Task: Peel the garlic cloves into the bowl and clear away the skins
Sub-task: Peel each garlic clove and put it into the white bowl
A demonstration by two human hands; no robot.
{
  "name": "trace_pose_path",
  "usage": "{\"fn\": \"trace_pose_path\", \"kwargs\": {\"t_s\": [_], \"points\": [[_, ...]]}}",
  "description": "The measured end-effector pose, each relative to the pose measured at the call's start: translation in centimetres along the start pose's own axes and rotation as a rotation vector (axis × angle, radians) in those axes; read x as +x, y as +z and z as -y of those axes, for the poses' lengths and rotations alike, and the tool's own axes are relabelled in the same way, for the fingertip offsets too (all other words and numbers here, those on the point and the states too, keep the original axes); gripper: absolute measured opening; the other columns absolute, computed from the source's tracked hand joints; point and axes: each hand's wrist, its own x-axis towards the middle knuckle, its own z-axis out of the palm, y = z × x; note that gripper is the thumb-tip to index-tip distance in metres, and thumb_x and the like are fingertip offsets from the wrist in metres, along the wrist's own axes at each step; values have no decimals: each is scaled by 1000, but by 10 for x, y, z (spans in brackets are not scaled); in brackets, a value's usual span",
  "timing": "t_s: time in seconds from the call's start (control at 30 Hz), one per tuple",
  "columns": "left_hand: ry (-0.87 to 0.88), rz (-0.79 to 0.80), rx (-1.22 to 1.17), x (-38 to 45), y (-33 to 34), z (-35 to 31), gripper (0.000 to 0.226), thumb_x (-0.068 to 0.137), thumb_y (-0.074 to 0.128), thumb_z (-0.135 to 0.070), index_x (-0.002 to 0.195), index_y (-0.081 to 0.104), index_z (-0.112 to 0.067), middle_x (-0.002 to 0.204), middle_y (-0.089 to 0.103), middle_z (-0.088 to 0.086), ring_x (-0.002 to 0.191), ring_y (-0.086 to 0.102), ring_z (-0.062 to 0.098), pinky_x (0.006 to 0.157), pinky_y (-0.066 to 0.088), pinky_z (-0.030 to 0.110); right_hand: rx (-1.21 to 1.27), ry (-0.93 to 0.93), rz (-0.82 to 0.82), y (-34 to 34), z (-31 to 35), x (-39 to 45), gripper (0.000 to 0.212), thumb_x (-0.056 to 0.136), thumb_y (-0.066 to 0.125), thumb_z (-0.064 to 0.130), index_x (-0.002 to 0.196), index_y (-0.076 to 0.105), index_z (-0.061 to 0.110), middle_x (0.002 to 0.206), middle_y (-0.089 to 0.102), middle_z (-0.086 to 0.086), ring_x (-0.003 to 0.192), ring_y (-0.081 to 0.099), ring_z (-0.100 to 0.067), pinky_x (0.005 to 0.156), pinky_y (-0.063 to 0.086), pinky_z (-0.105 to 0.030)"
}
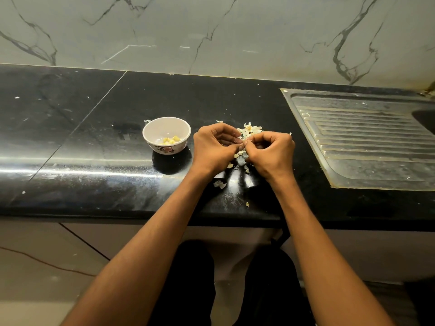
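Note:
A small white bowl [166, 134] with a flower pattern stands on the black counter and holds several peeled yellowish garlic cloves [171, 140]. Just right of it, my left hand [215, 147] and my right hand [270, 152] meet fingertip to fingertip, both curled and pinching a small garlic clove [242, 142] that is mostly hidden between them. A heap of pale garlic skins [249, 130] lies behind and under the hands. More skin flakes [220, 184] are scattered toward the counter's front edge.
The black counter [94, 137] runs left to right with a marble-look wall behind. A steel sink drainboard [367, 137] is set into it at the right. The counter's front edge [117, 211] is near my forearms, with floor below.

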Motion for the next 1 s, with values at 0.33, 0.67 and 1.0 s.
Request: {"fn": "trace_pose_path", "kwargs": {"t_s": [0.33, 0.67, 1.0], "points": [[-56, 28, -116, 2, -3, 2, 30, 69, 87, 10, 92, 75, -4, 83, 77, 14, 79, 76, 18, 77, 62, 30, 11, 43, -63, -1, 0, 3, 14, 81, 78, 5, 77, 78, 18, 70, 72, 11, 63, 71, -8, 62, 61, -26], [-59, 4, -127, 4, -3, 4, 29, 69, 88, 9, 94, 75, -1, 84, 77, 15, 81, 76, 22, 81, 63, 36, -163, 40, -68, -4, -5, 3, 15, 72, 79, 9, 78, 80, 23, 73, 73, 10, 65, 67, -5, 63, 60, -32], [-60, 6, -118, 4, -3, 5, 29, 70, 87, 9, 94, 76, -1, 85, 77, 14, 84, 76, 28, 81, 63, 37, -151, 21, -43, -3, -5, 4, 23, 77, 79, 2, 90, 84, 21, 89, 73, 6, 77, 69, -9, 73, 60, -29]]}}
